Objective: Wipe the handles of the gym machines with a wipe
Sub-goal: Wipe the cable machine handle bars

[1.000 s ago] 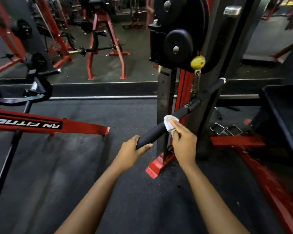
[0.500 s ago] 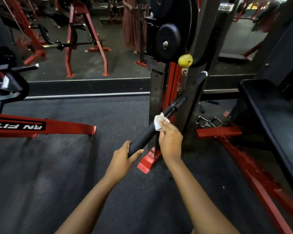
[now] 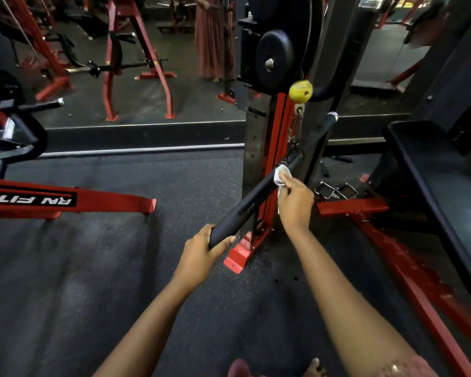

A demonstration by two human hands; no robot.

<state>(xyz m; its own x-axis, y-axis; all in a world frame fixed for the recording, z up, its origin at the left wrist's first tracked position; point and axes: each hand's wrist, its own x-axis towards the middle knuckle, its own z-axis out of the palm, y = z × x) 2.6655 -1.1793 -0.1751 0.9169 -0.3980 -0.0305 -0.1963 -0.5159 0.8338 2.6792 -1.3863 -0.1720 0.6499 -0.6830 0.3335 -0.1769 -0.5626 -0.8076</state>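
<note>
Head view. A black bar handle [image 3: 252, 202] ran diagonally from lower left to upper right in front of the red upright [image 3: 276, 159] of the cable machine. The left hand [image 3: 201, 251] was wrapped closed around the near end of the handle, thumb over the top. The right hand [image 3: 295, 200] sat farther up the handle, nearer the upright, with its fingers pinched together on a white wipe [image 3: 280, 176]. The wipe projected from the fingertips and was pressed against the handle's right side, just below the handle's metal collar [image 3: 294, 159]. The stretch of handle between the two hands was bare. A yellow ball stop [image 3: 300, 91] hung above the collar, against the upright. A red base foot [image 3: 238, 257] of the upright lay on the dark floor [image 3: 120, 268] below the left hand.
</note>
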